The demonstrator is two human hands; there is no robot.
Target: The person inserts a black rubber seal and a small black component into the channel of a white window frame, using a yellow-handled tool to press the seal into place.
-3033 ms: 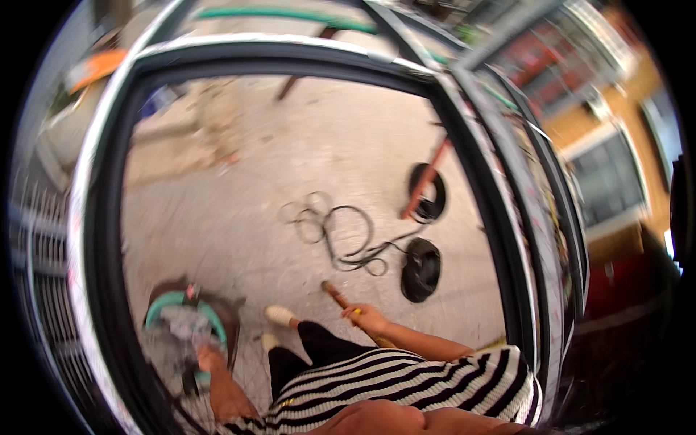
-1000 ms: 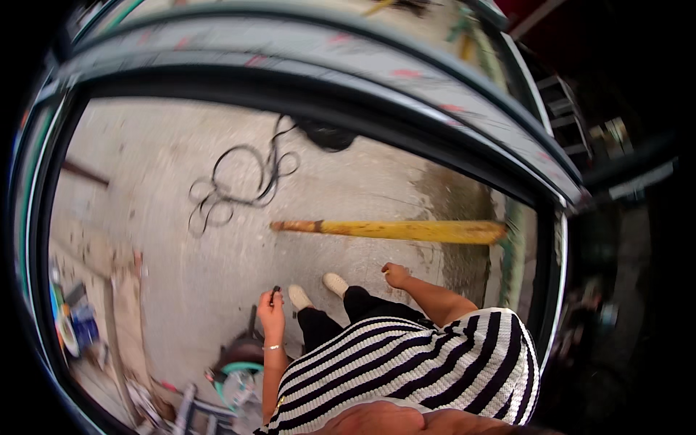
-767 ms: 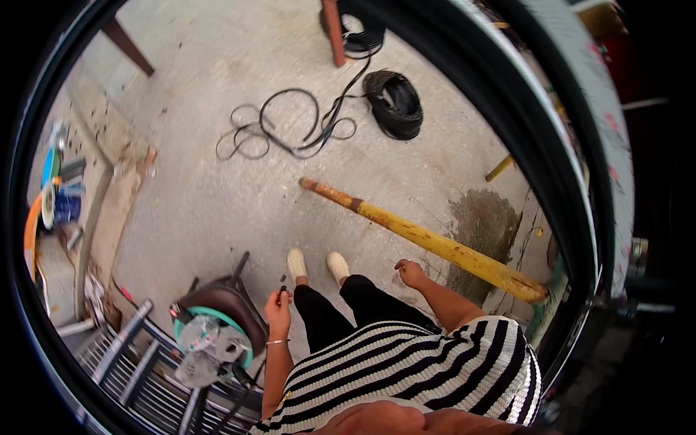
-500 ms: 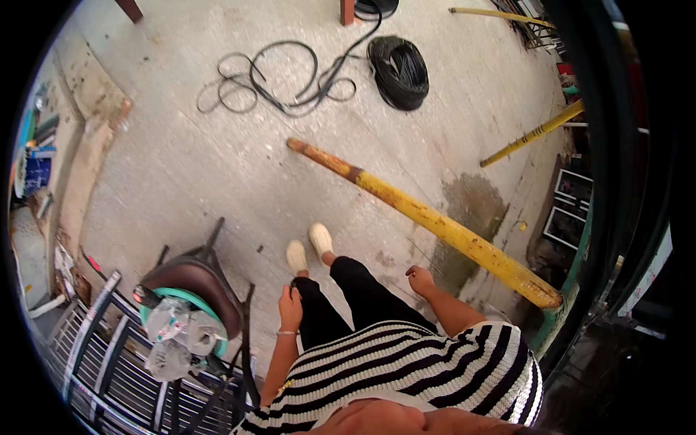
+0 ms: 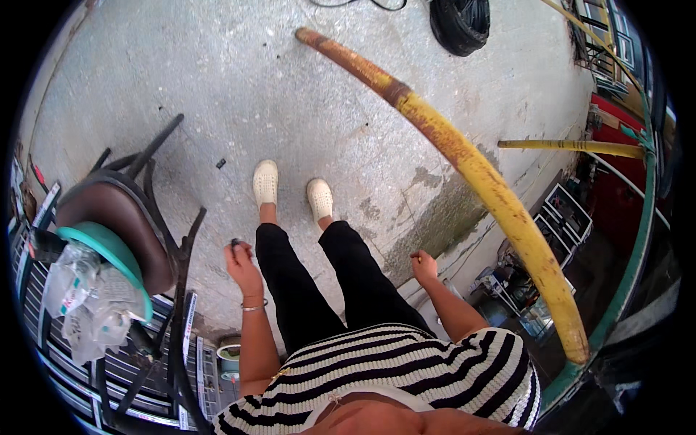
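Note:
My left hand (image 5: 245, 270) hangs beside my left leg, fingers closed, with a small dark thing (image 5: 234, 243) at the fingertips that is too small to name. Just left of it stands a chair with a brown seat (image 5: 156, 246). On the seat sits a teal basin (image 5: 109, 241) with clear plastic bags (image 5: 98, 297) in it. Lower on the right, my right hand (image 5: 425, 267) hangs with its fingers curled in, and nothing shows in it. A rusty yellow pole (image 5: 478, 170) slants past that hand, apart from it.
The pole's lower end meets a green rail (image 5: 612, 330). Another yellow pole (image 5: 569, 147) lies farther right. A coil of black tubing (image 5: 462, 25) rests on the concrete floor (image 5: 217, 72). Metal racking (image 5: 61, 380) stands behind the chair. Clutter with white frames (image 5: 565, 214) lines the right side.
My view has shifted forward and my feet have stepped. The chair and basin now sit farther left, the black coil nearer the top edge. Both hands still hang at my sides.

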